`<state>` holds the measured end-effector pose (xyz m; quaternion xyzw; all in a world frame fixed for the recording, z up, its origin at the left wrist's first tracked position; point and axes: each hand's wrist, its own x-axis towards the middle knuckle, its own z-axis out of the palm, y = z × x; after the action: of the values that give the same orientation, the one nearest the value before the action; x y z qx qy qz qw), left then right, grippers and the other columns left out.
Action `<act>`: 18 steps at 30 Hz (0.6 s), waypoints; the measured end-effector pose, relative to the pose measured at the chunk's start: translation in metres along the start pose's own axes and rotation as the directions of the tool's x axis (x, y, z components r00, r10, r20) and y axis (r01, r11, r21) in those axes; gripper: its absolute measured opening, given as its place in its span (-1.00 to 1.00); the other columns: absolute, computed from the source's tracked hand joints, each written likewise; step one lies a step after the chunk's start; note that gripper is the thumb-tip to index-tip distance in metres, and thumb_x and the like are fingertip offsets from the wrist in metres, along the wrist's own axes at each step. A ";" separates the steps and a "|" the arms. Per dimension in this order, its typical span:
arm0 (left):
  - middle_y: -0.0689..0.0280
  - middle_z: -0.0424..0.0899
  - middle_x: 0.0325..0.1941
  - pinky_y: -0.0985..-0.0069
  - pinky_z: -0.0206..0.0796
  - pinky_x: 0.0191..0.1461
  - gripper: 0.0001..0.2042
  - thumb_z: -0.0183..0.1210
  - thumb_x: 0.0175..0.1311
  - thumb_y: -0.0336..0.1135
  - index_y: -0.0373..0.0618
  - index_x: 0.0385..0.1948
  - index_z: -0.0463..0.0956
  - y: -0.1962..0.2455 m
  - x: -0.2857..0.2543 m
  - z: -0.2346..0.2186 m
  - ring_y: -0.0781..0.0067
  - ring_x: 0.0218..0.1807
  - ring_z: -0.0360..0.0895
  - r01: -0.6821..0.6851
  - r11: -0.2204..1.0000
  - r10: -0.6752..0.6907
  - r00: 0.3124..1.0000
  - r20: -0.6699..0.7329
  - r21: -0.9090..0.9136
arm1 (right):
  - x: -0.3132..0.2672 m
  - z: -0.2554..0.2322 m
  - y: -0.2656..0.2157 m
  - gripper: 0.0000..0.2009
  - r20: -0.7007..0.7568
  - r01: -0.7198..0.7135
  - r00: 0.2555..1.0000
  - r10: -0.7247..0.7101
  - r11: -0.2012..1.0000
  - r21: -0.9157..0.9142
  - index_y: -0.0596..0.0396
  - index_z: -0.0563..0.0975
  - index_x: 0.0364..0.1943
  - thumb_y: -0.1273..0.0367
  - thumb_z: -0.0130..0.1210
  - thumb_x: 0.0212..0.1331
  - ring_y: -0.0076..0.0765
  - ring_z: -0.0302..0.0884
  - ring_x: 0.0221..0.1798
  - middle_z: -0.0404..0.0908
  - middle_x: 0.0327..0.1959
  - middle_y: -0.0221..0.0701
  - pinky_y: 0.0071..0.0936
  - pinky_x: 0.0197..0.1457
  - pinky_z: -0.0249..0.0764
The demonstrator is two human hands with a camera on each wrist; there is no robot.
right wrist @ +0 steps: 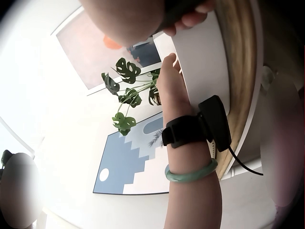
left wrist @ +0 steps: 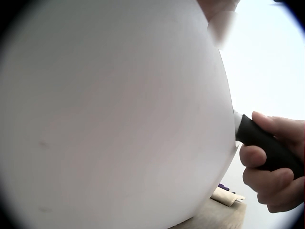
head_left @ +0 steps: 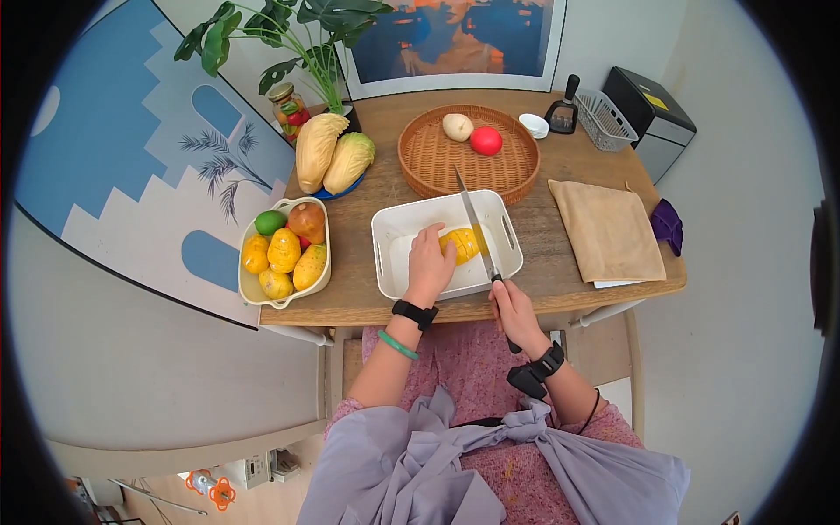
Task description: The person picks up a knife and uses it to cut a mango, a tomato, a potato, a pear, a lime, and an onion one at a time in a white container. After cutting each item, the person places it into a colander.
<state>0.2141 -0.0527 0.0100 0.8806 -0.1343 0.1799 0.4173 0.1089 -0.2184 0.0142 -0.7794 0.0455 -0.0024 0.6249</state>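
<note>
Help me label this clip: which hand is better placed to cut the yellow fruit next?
Probably the right: the right hand grips the knife, its blade at the yellow fruit, while the left hand steadies it.

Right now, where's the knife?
In the head view, the knife is in the right hand, its blade over the white tub, at the yellow fruit's right side.

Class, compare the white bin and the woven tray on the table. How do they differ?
The white bin is rectangular; the woven tray is round.
The bin is plain and smooth; the tray is brown wickerwork.
The bin holds one yellow piece, gripped by the left hand; the tray holds a pale item and a red one, untouched.
Both are open-topped.
</note>
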 end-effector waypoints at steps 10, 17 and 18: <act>0.04 0.54 -0.08 0.18 0.33 0.08 -0.74 0.03 0.17 -0.40 -0.20 -0.10 0.48 -0.003 0.001 0.002 -0.04 -0.02 0.46 0.011 1.000 -0.012 0.999 0.038 0.009 | 0.000 -0.004 -0.005 -0.62 0.016 -0.036 0.999 0.036 0.999 -0.004 0.20 0.45 -0.40 0.16 -0.15 0.43 -0.50 0.32 -0.70 0.35 -0.74 -0.43 -0.46 -0.57 0.27; 0.05 0.54 -0.12 0.17 0.33 0.08 -0.73 0.05 0.17 -0.36 -0.19 -0.09 0.48 0.000 0.000 0.001 -0.05 -0.02 0.46 0.064 0.998 -0.064 0.997 0.051 0.011 | -0.001 -0.002 -0.001 -0.62 -0.021 0.002 1.000 -0.002 1.000 0.017 0.20 0.45 -0.39 0.16 -0.14 0.43 -0.52 0.31 -0.70 0.34 -0.74 -0.43 -0.47 -0.57 0.27; 0.04 0.54 -0.11 0.18 0.34 0.08 -0.71 0.06 0.16 -0.34 -0.18 -0.07 0.48 0.000 0.001 0.001 -0.05 -0.02 0.46 0.075 0.997 -0.076 0.996 0.054 0.020 | 0.000 -0.002 0.000 -0.62 -0.009 0.010 1.000 -0.010 1.000 -0.003 0.20 0.45 -0.39 0.16 -0.14 0.43 -0.52 0.31 -0.69 0.35 -0.74 -0.43 -0.47 -0.56 0.27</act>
<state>0.2150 -0.0531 0.0097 0.8933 -0.1108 0.1411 0.4120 0.1085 -0.2200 0.0147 -0.7806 0.0445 -0.0090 0.6234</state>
